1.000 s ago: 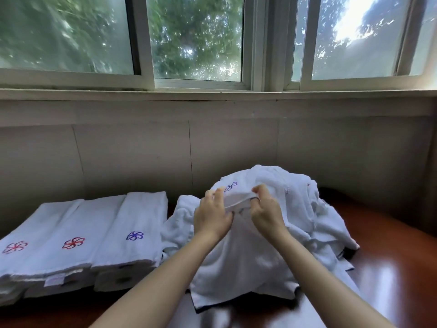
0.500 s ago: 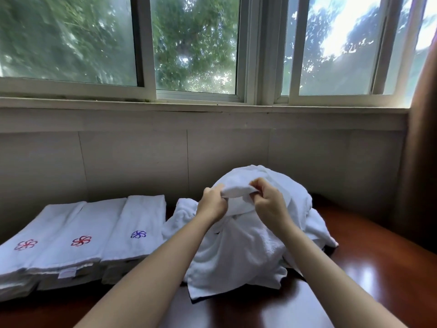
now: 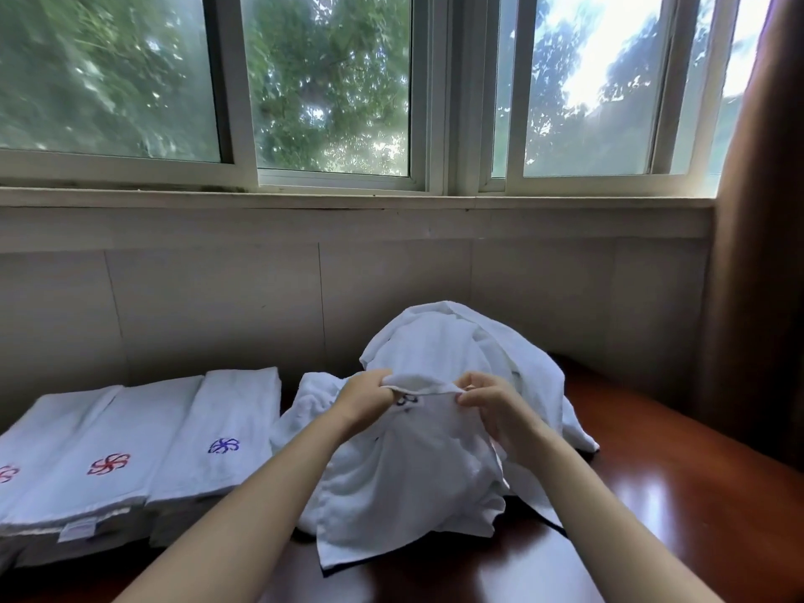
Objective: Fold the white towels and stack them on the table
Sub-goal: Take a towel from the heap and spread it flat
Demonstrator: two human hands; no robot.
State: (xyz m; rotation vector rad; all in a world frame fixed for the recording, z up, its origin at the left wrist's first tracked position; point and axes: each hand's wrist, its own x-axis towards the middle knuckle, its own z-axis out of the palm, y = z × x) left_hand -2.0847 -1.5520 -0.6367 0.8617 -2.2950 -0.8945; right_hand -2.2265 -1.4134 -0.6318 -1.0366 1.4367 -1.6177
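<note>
A heap of unfolded white towels [image 3: 500, 354] lies on the dark wooden table [image 3: 678, 493], right of centre. Both hands hold one white towel [image 3: 404, 480] up by its top edge over the front of the heap. My left hand [image 3: 363, 398] pinches the edge on the left, my right hand [image 3: 491, 402] pinches it on the right, a short stretch of hem taut between them. A blue embroidered mark shows just below that hem. The towel hangs down to the table.
Three stacks of folded towels [image 3: 130, 454] sit side by side at the left, two with red flower marks, one with a blue mark. A tiled wall and window sill [image 3: 348, 202] stand close behind. A brown curtain [image 3: 757, 254] hangs at the right.
My hands have moved slightly apart along the towel's edge, stretching the hem between them. The camera has tilted up and turned right.
</note>
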